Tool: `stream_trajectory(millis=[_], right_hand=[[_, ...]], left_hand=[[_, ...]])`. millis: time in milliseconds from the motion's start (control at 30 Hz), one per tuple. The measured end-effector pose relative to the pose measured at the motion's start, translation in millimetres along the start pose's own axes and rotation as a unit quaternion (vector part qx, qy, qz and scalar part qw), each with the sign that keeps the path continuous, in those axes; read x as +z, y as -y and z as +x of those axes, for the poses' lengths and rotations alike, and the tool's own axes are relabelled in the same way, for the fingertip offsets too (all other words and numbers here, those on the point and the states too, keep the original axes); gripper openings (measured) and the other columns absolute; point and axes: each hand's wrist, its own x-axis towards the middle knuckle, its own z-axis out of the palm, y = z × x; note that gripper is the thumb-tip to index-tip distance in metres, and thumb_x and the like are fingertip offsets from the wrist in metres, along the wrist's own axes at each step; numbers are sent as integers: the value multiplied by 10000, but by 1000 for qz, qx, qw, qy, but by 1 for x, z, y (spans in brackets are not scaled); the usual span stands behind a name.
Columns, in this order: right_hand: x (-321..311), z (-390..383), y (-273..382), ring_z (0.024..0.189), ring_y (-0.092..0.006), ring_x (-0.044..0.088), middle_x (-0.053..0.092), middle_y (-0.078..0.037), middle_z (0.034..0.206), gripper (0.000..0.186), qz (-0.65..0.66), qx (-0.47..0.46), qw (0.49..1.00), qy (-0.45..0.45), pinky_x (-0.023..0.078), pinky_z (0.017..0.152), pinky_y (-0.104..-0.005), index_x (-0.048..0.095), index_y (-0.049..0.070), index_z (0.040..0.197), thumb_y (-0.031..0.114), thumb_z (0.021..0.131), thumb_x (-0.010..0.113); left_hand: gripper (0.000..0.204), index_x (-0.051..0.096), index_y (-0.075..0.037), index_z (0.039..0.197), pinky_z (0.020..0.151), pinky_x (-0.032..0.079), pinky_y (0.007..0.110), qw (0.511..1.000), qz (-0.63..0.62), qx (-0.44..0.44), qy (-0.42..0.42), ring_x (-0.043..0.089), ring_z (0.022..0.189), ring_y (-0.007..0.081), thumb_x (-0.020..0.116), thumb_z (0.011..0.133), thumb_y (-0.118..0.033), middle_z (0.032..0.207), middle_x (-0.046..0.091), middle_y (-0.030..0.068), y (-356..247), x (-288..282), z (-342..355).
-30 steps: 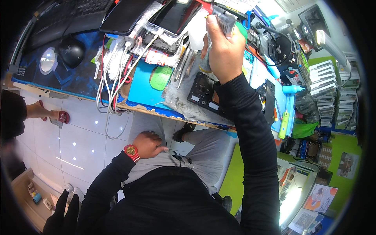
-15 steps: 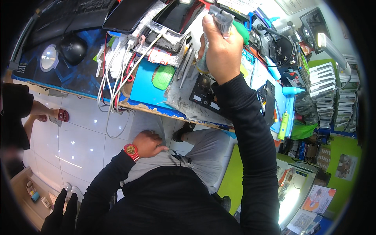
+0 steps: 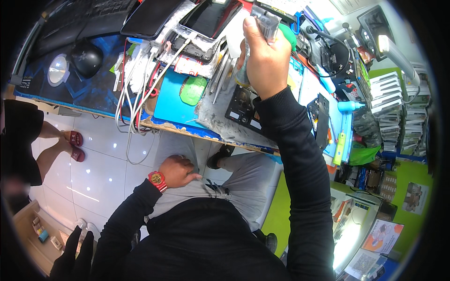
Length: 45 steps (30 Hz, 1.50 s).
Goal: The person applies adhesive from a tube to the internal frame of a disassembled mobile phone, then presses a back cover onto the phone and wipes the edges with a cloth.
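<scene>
High over the workbench (image 3: 218,126), my right hand (image 3: 269,65) is wrapped round a crinkled, greyish see-through tube or packet (image 3: 268,23) with a barcode on it. My thumb presses on its upper part, and the fingers hide its middle. Below that hand lies an opened black phone housing (image 3: 241,108) on a grey, worn mat. My left hand (image 3: 178,171) rests on my thigh, its fingers curled loosely and the thumb sticking out; nothing shows in it. A red watch (image 3: 157,180) is on that wrist.
Phones (image 3: 211,18) and white cables (image 3: 136,93) crowd the bench's left part. A green pad (image 3: 192,90) lies on a blue mat (image 3: 171,105). Tweezers, another opened phone (image 3: 318,119) and a blue bottle (image 3: 349,107) lie around. Another person's sandalled feet (image 3: 76,146) stand at left.
The other person's feet at left have shifted, and both sandals now show. My view has shifted very slightly. My right hand keeps hold of the packet; my left hand stays on my thigh.
</scene>
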Motion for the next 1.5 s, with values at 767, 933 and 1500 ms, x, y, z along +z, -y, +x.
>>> stream_trajectory(millis=[767, 933, 1500], right_hand=[[6, -18, 18, 693, -114, 538, 624, -31, 738, 284, 42, 35, 998, 23, 462, 658, -312, 647, -13, 926, 247, 1037, 678], [6, -23, 21, 710, -125, 570, 660, -52, 764, 315, 37, 47, 998, 22, 484, 677, -316, 642, -22, 956, 279, 1032, 695], [10, -36, 30, 692, -103, 558, 647, -23, 752, 317, 58, 75, 995, 35, 478, 652, -294, 630, -14, 1000, 295, 1034, 694]], left_hand=[[454, 700, -64, 721, 680, 536, 444, 1000, 4, -6, 6, 669, 705, 327, 725, 930, -466, 746, 666, 100, -1, -2, 1], [448, 707, -62, 728, 690, 540, 437, 1000, 10, -5, 4, 677, 718, 322, 723, 929, -462, 756, 675, 100, -1, -1, 0], [394, 718, -58, 754, 703, 541, 431, 1000, 12, 8, -6, 676, 727, 313, 744, 904, -422, 759, 674, 97, -2, -2, 0]])
